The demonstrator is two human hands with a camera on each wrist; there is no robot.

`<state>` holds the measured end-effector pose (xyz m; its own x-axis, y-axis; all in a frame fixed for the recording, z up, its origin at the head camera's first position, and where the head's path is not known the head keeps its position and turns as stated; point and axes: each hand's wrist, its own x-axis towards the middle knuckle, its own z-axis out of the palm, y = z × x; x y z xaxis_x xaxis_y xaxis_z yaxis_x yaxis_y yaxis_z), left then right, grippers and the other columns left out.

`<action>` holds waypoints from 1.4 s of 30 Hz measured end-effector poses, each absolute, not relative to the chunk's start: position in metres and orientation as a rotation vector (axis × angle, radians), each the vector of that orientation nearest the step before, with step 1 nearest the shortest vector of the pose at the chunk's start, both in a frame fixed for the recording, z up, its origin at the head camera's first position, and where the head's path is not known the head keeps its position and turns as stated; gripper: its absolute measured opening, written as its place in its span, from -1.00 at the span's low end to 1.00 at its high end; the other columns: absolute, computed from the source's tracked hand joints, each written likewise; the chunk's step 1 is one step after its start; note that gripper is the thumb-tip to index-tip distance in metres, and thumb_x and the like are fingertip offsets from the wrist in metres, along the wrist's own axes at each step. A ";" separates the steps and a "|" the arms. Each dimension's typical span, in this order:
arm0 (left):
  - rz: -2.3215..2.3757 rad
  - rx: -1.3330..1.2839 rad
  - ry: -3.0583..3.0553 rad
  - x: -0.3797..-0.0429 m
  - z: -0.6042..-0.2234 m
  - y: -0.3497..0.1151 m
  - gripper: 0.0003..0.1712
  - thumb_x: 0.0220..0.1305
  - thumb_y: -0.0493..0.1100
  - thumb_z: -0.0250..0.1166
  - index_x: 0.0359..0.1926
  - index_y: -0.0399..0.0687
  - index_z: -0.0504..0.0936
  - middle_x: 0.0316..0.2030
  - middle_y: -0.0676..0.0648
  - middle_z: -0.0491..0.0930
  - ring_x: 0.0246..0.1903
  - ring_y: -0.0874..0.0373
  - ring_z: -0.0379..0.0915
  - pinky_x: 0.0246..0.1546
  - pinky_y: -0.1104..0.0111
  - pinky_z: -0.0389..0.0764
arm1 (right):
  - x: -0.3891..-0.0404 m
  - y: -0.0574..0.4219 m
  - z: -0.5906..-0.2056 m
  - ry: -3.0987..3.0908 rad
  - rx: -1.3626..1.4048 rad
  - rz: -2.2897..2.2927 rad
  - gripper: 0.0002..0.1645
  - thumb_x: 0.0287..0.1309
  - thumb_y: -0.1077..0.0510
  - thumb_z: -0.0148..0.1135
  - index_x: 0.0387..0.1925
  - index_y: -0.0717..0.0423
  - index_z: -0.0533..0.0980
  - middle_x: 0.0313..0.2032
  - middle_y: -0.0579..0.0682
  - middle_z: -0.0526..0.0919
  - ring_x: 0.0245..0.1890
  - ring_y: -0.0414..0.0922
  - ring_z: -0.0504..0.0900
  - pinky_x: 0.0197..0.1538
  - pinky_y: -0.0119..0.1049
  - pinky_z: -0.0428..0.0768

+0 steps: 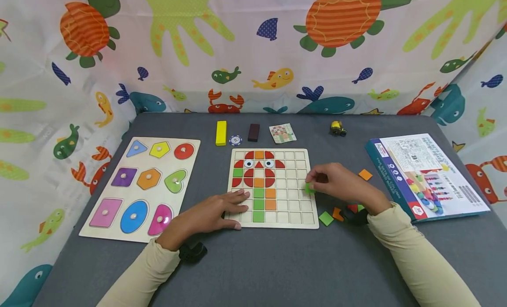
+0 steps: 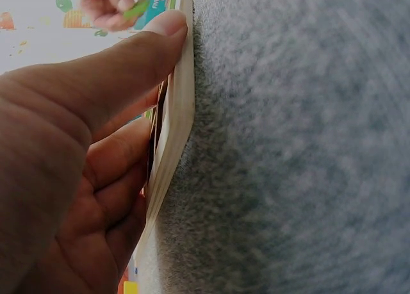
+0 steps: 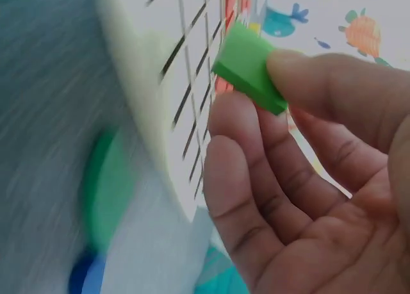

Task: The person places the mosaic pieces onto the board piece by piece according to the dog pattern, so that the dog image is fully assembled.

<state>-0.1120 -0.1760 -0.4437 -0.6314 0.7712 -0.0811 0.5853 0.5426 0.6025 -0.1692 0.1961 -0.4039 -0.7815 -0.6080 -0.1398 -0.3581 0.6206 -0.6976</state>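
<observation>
My right hand (image 1: 343,183) pinches a green square tile (image 3: 246,63) between thumb and fingers, above the right edge of the wooden grid board (image 1: 295,206). Flat red, white, orange and green pieces fill part of that grid on its left side, including two eye pieces (image 1: 269,163). At the board's lower left my left hand (image 1: 210,213) rests with its fingers spread over the surface. Its thumb (image 2: 168,25) lies against the board's edge in the left wrist view. Loose tiles, among them a green one (image 1: 326,218) and an orange one (image 1: 365,175), lie near my right wrist.
A shape puzzle board (image 1: 107,172) lies on the left, a boxed set (image 1: 455,205) on the right. Along the back are a yellow block (image 1: 221,133), a poker chip (image 1: 235,140), a dark brown block (image 1: 254,133), a picture card (image 1: 283,133) and a small toy vehicle (image 1: 337,128).
</observation>
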 end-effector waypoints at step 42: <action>0.756 1.103 2.436 -0.113 -0.445 -0.177 -0.32 0.21 0.05 0.39 0.31 -0.03 0.46 0.43 0.02 0.18 0.45 0.15 -0.08 0.31 0.16 0.23 | -0.161 0.232 -0.398 2.610 -0.685 -0.794 -0.76 0.24 0.23 0.27 -0.07 0.20 0.63 -0.28 -0.12 0.63 -0.32 -0.16 0.54 -0.24 -0.23 0.55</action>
